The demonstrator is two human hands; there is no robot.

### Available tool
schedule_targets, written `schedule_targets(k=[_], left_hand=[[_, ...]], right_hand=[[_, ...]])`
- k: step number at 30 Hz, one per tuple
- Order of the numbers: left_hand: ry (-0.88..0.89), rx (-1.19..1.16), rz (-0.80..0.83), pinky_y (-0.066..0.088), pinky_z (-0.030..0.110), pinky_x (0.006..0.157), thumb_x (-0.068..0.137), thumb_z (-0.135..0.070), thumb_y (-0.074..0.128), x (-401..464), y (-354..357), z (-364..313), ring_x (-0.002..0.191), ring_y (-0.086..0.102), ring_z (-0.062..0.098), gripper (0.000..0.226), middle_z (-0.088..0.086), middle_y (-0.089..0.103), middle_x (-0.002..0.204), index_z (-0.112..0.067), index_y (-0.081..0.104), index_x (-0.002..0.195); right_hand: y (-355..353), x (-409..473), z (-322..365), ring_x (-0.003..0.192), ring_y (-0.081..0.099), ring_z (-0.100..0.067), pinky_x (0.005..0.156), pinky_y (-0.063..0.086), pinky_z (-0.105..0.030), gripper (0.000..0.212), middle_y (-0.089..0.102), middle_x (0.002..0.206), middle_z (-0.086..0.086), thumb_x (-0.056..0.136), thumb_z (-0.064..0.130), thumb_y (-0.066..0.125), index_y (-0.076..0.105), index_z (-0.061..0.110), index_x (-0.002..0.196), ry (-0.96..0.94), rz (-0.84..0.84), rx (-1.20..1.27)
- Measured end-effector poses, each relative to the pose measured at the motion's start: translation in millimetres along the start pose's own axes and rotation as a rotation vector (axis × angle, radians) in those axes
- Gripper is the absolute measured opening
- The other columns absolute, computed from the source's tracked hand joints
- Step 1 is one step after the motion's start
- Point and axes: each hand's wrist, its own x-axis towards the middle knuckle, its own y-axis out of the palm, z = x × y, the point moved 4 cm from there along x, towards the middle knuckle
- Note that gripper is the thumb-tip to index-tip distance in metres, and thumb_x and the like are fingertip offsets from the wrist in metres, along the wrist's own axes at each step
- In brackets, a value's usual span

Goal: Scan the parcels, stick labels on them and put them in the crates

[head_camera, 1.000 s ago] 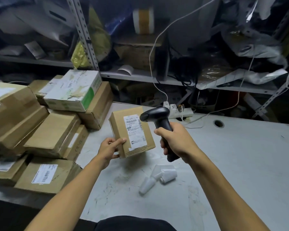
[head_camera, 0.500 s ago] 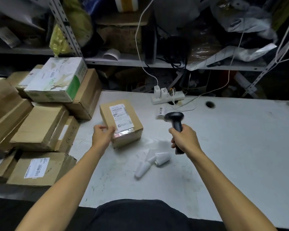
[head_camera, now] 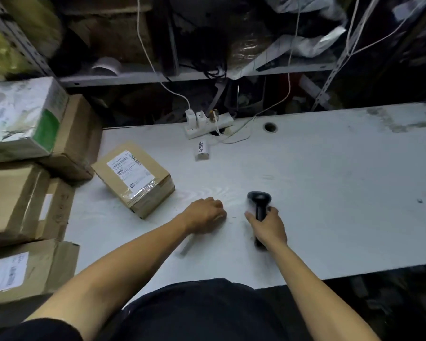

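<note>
Now right hand (head_camera: 268, 226) grasping black scanner (head_camera: 259, 203) upright on table (head_camera: 330, 193); left hand (head_camera: 204, 215) knuckles-up, fingers curled, contents hidden; labelled parcel (head_camera: 135, 178) lying free at ten o'clock of it

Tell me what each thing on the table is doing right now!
Parcel: lying on the table, label up, nobody touching it.
Scanner: gripped by right hand.
Left hand: fingers curled, down on the table.
Power strip: plugs in.
Stacked boxes: closed.
</note>
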Motion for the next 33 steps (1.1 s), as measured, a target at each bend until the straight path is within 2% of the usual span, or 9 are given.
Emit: schedule_targets(k=[2,4,6,10,16,19,23,30,33], left_hand=[[-0.083,-0.203,-0.062,0.043,0.032,0.097,0.093,-0.024,0.065,-4.8,-1.4,10.8,0.129,0.049,0.024,0.05,0.003,0.053,0.142,-0.019,0.054,0.141],[-0.164,-0.503,-0.177,0.042,0.023,0.099,0.08,-0.034,0.083,-17.3,-10.9,16.6,0.126,0.055,0.016,0.064,-0.002,0.06,0.136,-0.018,0.059,0.137],[-0.162,-0.791,-0.306,0.045,0.018,0.099,0.07,-0.039,0.091,-31.7,-27.4,13.1,0.119,0.06,0.005,0.068,-0.01,0.065,0.129,-0.021,0.065,0.13],[-0.1,-1.033,-0.404,0.05,0.021,0.098,0.072,-0.03,0.091,-55.0,-53.6,0.0,0.113,0.064,0.01,0.063,-0.01,0.067,0.125,-0.022,0.065,0.129],[-0.135,-1.005,-0.578,0.048,0.028,0.101,0.072,-0.033,0.088,-75.8,-68.7,16.4,0.116,0.062,0.014,0.058,-0.005,0.068,0.119,-0.021,0.069,0.126],[-0.122,-0.943,-0.629,0.052,0.036,0.093,0.07,-0.033,0.09,-80.4,-72.6,22.3,0.104,0.065,0.018,0.055,-0.002,0.069,0.107,-0.019,0.073,0.12],[-0.112,-0.838,-0.658,0.053,0.03,0.084,0.069,-0.035,0.09,-81.7,-78.5,30.4,0.099,0.064,0.015,0.054,-0.004,0.066,0.105,-0.022,0.074,0.119],[-0.239,-0.566,-0.723,0.037,0.05,0.107,0.081,-0.057,0.07,-86.3,-73.1,36.1,0.134,0.045,0.011,0.039,-0.015,0.054,0.138,-0.042,0.072,0.117],[-0.199,-0.742,-0.711,0.048,0.037,0.098,0.083,-0.047,0.076,-83.3,-73.3,19.0,0.114,0.062,0.011,0.035,-0.012,0.066,0.118,-0.03,0.075,0.113]], right_hand=[[-9.9,-17.0,1.8,0.129,0.044,-0.032,0.107,0.036,-0.045,0.078,0.049,0.14,-0.009,0.085,0.058,0.068,0.04,0.017,0.146,-0.039,-0.261,-0.04],[-16.1,-35.6,14.0,0.114,0.053,-0.026,0.1,0.043,-0.041,0.051,0.059,0.121,-0.003,0.09,0.043,0.07,0.054,0.018,0.131,-0.16,-0.335,0.169],[-10.1,-46.5,31.8,0.091,0.063,-0.018,0.081,0.051,-0.033,0.023,0.068,0.098,0.0,0.097,0.032,0.063,0.064,0.015,0.113,-0.191,-0.024,0.471],[12.6,-67.3,73.5,0.077,0.065,-0.02,0.07,0.048,-0.028,0.028,0.069,0.083,-0.008,0.104,0.024,0.05,0.069,0.003,0.106,-0.089,0.691,0.971],[10.5,-64.7,98.9,0.071,0.064,-0.011,0.072,0.048,-0.025,0.004,0.065,0.087,-0.001,0.081,0.02,0.075,0.075,0.018,0.084,-0.067,0.83,1.155],[8.6,-61.5,104.7,0.076,0.065,-0.014,0.069,0.052,-0.023,0.013,0.065,0.099,-0.01,0.079,0.012,0.077,0.076,0.015,0.092,-0.078,0.866,1.129],[4.8,-56.5,108.2,0.076,0.065,-0.016,0.066,0.051,-0.022,0.03,0.07,0.097,-0.009,0.076,0.01,0.072,0.066,0.012,0.105,-0.049,0.844,1.253],[-1.4,-55.0,112.1,0.081,0.07,-0.014,0.069,0.056,-0.021,0.027,0.074,0.103,-0.01,0.078,0.01,0.067,0.075,0.012,0.103,-0.084,0.789,1.279],[1.5,-56.7,113.2,0.086,0.071,-0.018,0.075,0.058,-0.025,0.035,0.071,0.104,-0.012,0.077,0.007,0.069,0.066,0.006,0.112,-0.118,0.774,1.263]])
